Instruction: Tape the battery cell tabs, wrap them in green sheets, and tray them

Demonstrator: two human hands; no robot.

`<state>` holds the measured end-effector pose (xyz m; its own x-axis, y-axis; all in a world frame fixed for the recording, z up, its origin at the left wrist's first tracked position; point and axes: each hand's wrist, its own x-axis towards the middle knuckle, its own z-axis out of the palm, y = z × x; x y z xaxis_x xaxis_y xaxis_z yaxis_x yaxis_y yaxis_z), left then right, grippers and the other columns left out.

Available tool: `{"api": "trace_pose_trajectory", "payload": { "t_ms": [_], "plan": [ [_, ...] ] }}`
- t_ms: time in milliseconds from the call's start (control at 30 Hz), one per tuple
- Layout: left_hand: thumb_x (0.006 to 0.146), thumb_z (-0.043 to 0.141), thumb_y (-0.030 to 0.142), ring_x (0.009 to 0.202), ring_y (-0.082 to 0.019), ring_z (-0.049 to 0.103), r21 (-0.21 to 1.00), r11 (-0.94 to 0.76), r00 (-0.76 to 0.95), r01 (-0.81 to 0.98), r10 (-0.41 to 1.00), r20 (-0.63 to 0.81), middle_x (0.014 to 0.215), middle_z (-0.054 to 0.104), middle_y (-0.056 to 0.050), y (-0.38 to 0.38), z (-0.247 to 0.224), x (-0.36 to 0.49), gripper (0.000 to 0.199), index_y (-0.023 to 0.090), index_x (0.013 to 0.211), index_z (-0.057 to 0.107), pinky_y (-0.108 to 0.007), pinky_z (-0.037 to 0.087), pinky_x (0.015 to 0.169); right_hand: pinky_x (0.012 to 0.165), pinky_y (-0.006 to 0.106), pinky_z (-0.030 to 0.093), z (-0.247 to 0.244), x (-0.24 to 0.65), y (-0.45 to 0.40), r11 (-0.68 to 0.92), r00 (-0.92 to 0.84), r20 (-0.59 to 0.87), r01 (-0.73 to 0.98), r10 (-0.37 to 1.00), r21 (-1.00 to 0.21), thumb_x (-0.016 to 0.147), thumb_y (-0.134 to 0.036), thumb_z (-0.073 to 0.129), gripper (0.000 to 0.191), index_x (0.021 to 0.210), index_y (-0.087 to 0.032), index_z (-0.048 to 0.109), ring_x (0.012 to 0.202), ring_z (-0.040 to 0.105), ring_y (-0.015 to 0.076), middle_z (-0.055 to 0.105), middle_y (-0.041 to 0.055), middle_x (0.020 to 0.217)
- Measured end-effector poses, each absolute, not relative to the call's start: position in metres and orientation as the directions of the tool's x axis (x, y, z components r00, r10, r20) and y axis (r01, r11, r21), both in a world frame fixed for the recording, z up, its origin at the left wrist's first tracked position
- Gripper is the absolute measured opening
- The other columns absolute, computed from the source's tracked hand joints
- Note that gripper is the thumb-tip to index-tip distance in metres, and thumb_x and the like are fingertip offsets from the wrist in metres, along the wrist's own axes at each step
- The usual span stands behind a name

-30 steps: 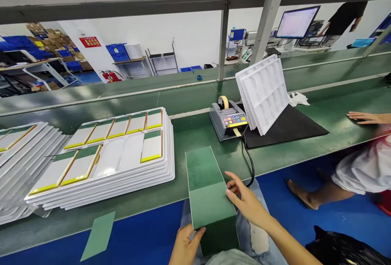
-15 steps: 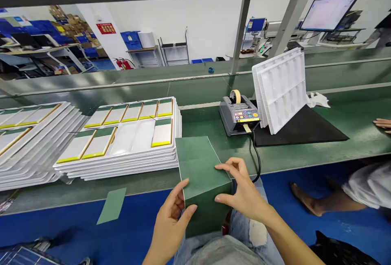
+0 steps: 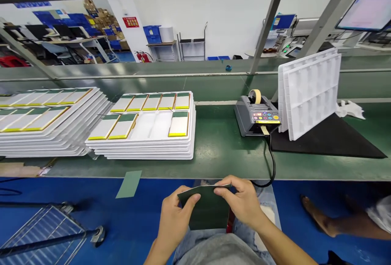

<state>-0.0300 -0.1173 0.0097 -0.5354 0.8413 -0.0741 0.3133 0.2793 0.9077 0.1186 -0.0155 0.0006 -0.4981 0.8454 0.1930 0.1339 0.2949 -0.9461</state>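
Note:
Over my lap I hold a dark green folded sheet (image 3: 210, 210), its top edge bent slightly and its broad face hanging down toward me. My left hand (image 3: 177, 216) pinches the left top corner between thumb and fingers. At the other end of that edge my right hand (image 3: 242, 202) pinches it too. Ahead to the left on the bench, a stack of white trays (image 3: 180, 151) carries flat grey-white pieces (image 3: 179, 125) with green and yellow edges; some compartments of its top tray hold none.
Another tray stack (image 3: 73, 143) stands farther left. A tape dispenser (image 3: 256, 114) with a cable sits ahead right, beside upright white trays (image 3: 311, 94) on a black mat (image 3: 345, 143). A green strip (image 3: 128, 184) overhangs the bench edge. A person's leg (image 3: 330, 222) shows right, a wire cart (image 3: 51, 236) lower left.
The sheet has tipped: its upper panel, seen broadly before, now shows almost edge-on. My right hand has moved up its edge. The view has shifted, so bench items appear farther right.

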Motion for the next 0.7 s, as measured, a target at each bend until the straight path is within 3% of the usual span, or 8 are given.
{"api": "trace_pose_trajectory", "payload": {
  "t_ms": [133, 300, 367, 467, 567, 700],
  "plan": [
    [0.073, 0.06, 0.049, 0.064, -0.022, 0.06, 0.933, 0.298, -0.612, 0.202, 0.782, -0.117, 0.066, 0.066, -0.003, -0.122, -0.007, -0.04, 0.034, 0.016, 0.07, 0.066, -0.027, 0.046, 0.055, 0.045, 0.021, 0.036, -0.016, 0.104, -0.019, 0.132, -0.518, 0.038, 0.146, 0.855, -0.98, 0.08, -0.045, 0.055, 0.039, 0.053, -0.016, 0.054, 0.046, 0.045, 0.0101, 0.05, -0.0023, 0.048],
    [0.074, 0.059, 0.051, 0.073, -0.027, 0.063, 0.931, 0.33, -0.644, 0.156, 0.749, -0.157, 0.074, 0.069, -0.007, -0.133, -0.018, -0.063, 0.038, 0.015, 0.076, 0.067, -0.03, 0.05, 0.06, 0.072, 0.029, 0.049, -0.028, 0.088, -0.019, -0.179, -0.803, -0.104, -0.003, 0.587, -0.984, 0.074, -0.038, 0.066, 0.03, 0.095, -0.017, 0.062, 0.083, 0.06, 0.02, 0.065, 0.0042, 0.091],
    [0.073, 0.061, 0.05, 0.08, -0.027, 0.064, 0.948, 0.303, -0.624, 0.095, 0.76, -0.181, 0.085, 0.07, -0.008, -0.141, -0.023, -0.069, 0.04, 0.014, 0.09, 0.066, -0.031, 0.053, 0.064, 0.075, 0.031, 0.049, -0.035, 0.079, -0.021, -0.176, -0.795, -0.128, 0.027, 0.593, -0.984, 0.075, -0.035, 0.065, 0.025, 0.092, -0.017, 0.063, 0.086, 0.06, 0.0213, 0.066, 0.005, 0.09],
    [0.071, 0.065, 0.049, 0.09, -0.028, 0.064, 0.956, 0.287, -0.572, -0.063, 0.774, -0.27, 0.101, 0.068, -0.01, -0.155, -0.036, -0.078, 0.05, 0.014, 0.107, 0.06, -0.034, 0.055, 0.071, 0.065, 0.028, 0.047, -0.052, 0.059, -0.028, -0.135, -0.75, -0.165, 0.102, 0.64, -0.986, 0.077, -0.041, 0.06, 0.026, 0.082, -0.016, 0.063, 0.076, 0.059, 0.0207, 0.065, 0.0047, 0.079],
    [0.075, 0.061, 0.051, 0.085, -0.028, 0.065, 0.926, 0.361, -0.614, -0.112, 0.707, -0.35, 0.094, 0.069, -0.012, -0.169, -0.054, -0.094, 0.045, 0.013, 0.098, 0.063, -0.034, 0.054, 0.068, 0.052, 0.025, 0.037, -0.07, 0.034, -0.041, -0.057, -0.715, -0.196, 0.214, 0.671, -0.975, 0.079, -0.052, 0.052, 0.038, 0.066, -0.017, 0.058, 0.059, 0.053, 0.0163, 0.058, 0.0016, 0.062],
    [0.074, 0.061, 0.054, 0.079, -0.028, 0.064, 0.896, 0.443, -0.731, -0.035, 0.6, -0.325, 0.081, 0.07, -0.009, -0.18, -0.073, -0.123, 0.042, 0.013, 0.08, 0.066, -0.029, 0.049, 0.058, 0.045, 0.024, 0.025, -0.092, 0.003, -0.058, -0.03, -0.692, -0.234, 0.293, 0.683, -0.956, 0.08, -0.062, 0.043, 0.055, 0.047, -0.019, 0.042, 0.045, 0.042, 0.0125, 0.045, -0.0003, 0.045]
  ]
}}
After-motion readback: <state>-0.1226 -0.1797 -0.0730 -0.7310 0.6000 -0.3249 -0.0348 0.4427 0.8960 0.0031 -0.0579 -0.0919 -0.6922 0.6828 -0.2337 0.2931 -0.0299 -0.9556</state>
